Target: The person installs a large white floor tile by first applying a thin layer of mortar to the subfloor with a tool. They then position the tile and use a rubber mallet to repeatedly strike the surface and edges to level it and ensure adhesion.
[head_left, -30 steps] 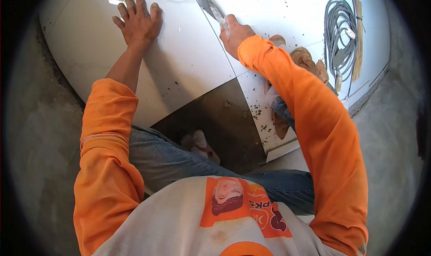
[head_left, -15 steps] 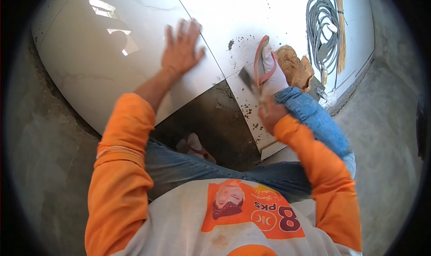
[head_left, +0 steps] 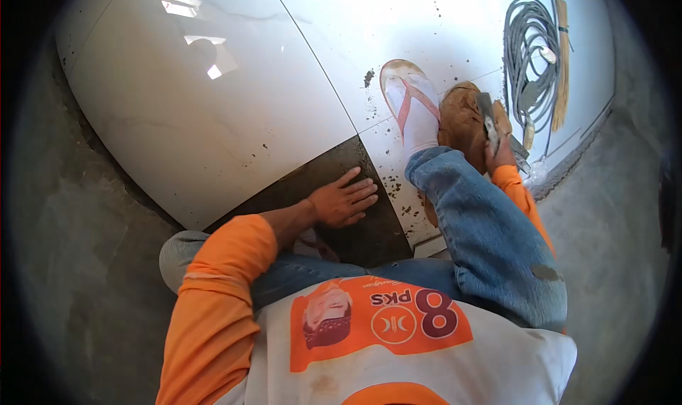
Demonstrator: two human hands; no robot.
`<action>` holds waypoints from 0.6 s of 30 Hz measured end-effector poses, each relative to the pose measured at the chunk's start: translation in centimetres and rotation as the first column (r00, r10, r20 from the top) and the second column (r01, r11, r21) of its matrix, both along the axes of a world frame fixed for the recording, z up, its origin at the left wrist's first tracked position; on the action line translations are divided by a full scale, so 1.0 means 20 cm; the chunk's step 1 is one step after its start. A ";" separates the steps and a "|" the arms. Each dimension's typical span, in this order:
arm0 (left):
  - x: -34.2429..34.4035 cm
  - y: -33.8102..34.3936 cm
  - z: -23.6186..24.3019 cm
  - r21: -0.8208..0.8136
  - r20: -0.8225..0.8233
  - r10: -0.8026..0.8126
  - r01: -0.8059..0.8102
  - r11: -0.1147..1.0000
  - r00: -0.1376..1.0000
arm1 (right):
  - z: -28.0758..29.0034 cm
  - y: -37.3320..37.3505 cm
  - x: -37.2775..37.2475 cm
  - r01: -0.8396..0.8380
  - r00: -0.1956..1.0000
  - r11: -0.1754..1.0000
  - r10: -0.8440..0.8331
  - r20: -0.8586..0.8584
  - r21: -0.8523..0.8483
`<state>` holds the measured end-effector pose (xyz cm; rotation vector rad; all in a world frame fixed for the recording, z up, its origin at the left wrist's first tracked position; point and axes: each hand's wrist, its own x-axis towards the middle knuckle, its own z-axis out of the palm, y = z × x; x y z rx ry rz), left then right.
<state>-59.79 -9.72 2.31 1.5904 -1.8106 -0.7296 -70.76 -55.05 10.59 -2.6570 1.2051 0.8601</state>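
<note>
My left hand [head_left: 344,200] rests with fingers apart over the dark cement patch [head_left: 327,160], beside the white marbled tile [head_left: 177,121]. My right hand [head_left: 501,153] is at the right, partly behind my raised leg, closed on a trowel [head_left: 490,126] held by a crumpled brown paper bag [head_left: 458,124]. My foot in a pink-strapped sandal [head_left: 419,110] stands on the tiles just left of the bag. My other foot is partly hidden under the left arm.
A coiled grey cable [head_left: 526,35] lies at the upper right beside a bundle of straw sticks [head_left: 561,57]. Dark crumbs dot the white tiles. Grey concrete floor [head_left: 92,227] borders the tiling on both sides.
My left hand has moved from the marbled tile down onto the cement patch. My right hand has carried the trowel rightward and back to the paper bag. My sandalled foot now shows more fully.
</note>
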 end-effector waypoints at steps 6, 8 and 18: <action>0.42 -0.09 0.05 0.221 0.437 0.368 -0.495 0.841 0.821 | -0.10 0.12 0.28 -0.039 0.913 0.983 0.109 0.393 -0.182; 0.43 -0.13 0.04 0.220 0.414 0.370 -0.486 0.846 0.832 | -0.09 0.01 0.46 -0.097 0.863 0.975 0.182 0.471 -0.199; 0.40 -0.17 0.08 0.295 0.310 0.399 -0.486 0.822 0.863 | -0.33 -0.10 1.68 -0.413 0.666 0.892 0.433 0.607 -0.182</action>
